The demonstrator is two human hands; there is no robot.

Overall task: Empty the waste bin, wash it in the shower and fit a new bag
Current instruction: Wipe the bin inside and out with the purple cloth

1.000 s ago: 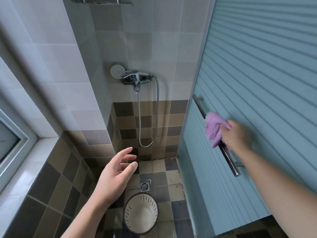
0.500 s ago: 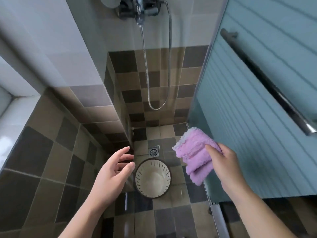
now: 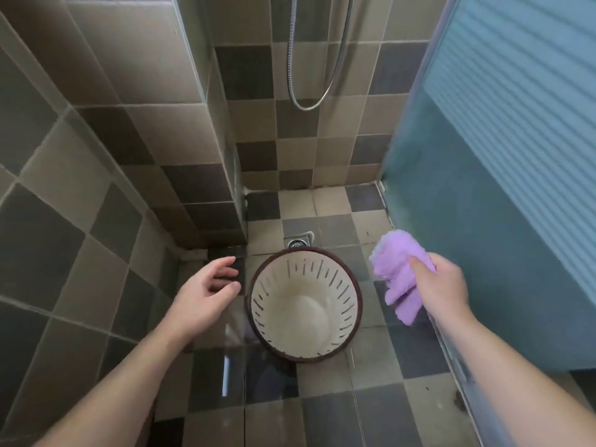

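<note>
The shower hose (image 3: 317,59) runs off the top edge above the waste bin (image 3: 304,301), whose rim hides part of the floor drain (image 3: 298,242); both forearms are cropped below.

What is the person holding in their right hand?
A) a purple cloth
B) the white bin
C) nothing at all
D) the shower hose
A: the right hand grips a fluffy purple cloth, while the waste bin stands on the floor untouched and the left hand is open beside it.
</note>
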